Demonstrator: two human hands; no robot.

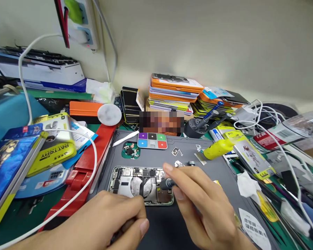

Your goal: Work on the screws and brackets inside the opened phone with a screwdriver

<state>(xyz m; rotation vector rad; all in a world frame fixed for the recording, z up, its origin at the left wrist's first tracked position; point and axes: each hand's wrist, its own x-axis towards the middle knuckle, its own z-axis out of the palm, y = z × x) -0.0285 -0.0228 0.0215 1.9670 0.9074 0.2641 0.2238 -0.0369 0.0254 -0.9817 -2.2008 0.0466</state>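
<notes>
An opened phone (123,194) lies on the grey work mat (156,156), its inner boards, metal parts and round coil area exposed. My right hand (206,201) grips a dark, slim screwdriver (167,183), its front end over the right part of the phone. Closed at the phone's near edge, my left hand (117,215) has its fingers curled around something dark, mostly hidden in the fist. Small metal parts (176,151) lie on the mat beyond the phone. A tray with coloured squares (152,141) and a green round-cornered pad (130,150) with tiny pieces are behind it.
A yellow bottle (219,147) and a holder with screwdrivers (197,127) stand at the right back. Boxes are stacked (176,86) by the wall. A white cable (95,163) loops across the left, over a red stand (86,156) and battery packages (52,156).
</notes>
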